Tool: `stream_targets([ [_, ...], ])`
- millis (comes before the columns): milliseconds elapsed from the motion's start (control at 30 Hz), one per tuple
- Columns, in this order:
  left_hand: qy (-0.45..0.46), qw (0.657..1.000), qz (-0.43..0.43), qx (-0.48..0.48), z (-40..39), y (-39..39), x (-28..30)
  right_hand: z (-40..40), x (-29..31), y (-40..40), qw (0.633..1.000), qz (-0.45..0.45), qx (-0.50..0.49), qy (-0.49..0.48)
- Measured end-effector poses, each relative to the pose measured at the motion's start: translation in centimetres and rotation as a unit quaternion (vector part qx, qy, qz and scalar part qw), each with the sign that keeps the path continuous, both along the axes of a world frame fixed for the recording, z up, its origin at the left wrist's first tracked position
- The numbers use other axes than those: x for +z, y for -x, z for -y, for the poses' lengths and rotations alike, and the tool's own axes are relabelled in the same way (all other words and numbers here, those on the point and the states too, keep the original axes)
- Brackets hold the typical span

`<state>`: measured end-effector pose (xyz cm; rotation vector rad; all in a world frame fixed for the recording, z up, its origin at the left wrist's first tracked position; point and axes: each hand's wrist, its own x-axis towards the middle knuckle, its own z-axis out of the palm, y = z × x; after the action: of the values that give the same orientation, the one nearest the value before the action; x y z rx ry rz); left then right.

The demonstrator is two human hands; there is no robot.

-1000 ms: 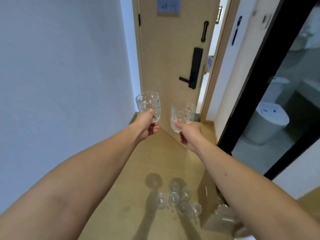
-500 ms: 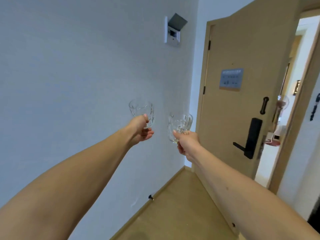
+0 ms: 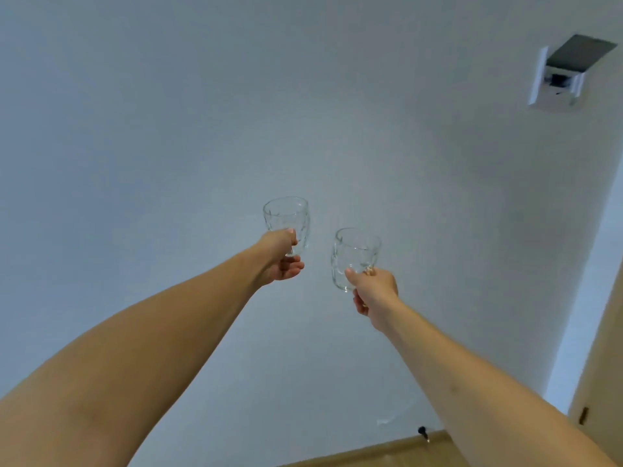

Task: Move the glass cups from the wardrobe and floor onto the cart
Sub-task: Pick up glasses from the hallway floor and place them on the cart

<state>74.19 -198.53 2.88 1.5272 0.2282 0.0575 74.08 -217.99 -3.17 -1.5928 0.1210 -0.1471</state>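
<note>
My left hand (image 3: pixel 280 257) grips a clear faceted glass cup (image 3: pixel 286 217) near its base, holding it upright at arm's length in front of a plain white wall. My right hand (image 3: pixel 372 291) grips a second, similar glass cup (image 3: pixel 355 252), a little lower and to the right, tilted slightly. The two cups are apart and do not touch. No cart, wardrobe or floor cups are in view.
A white wall box with a raised grey flap (image 3: pixel 559 75) hangs at the upper right. A small black door stop (image 3: pixel 422 432) sticks out of the wall near the wooden floor strip (image 3: pixel 387 453). The edge of a wooden door (image 3: pixel 603 382) shows at the right.
The view has swung left, from the door and hallway floor with several cups to the bare wall. Both hands still hold their cups out in front.
</note>
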Motion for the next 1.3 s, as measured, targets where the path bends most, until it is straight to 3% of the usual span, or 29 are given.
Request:
stream_targets([
  [433,-0.017,0.975,0.006,0.220,-21.6,14.7,0.1,-23.9,0.1,5.6,0.976,-0.011,0.219,0.000],
  [633,-0.050,0.950,-0.017,0.308,-32.0,23.3,-0.2,-36.6,0.4,10.9,0.954,-0.021,0.299,-0.004],
  [1300,0.033,0.849,-0.041,0.526,-62.6,47.2,-5.5,-74.9,-4.2,32.1,0.850,-0.063,0.523,0.008],
])
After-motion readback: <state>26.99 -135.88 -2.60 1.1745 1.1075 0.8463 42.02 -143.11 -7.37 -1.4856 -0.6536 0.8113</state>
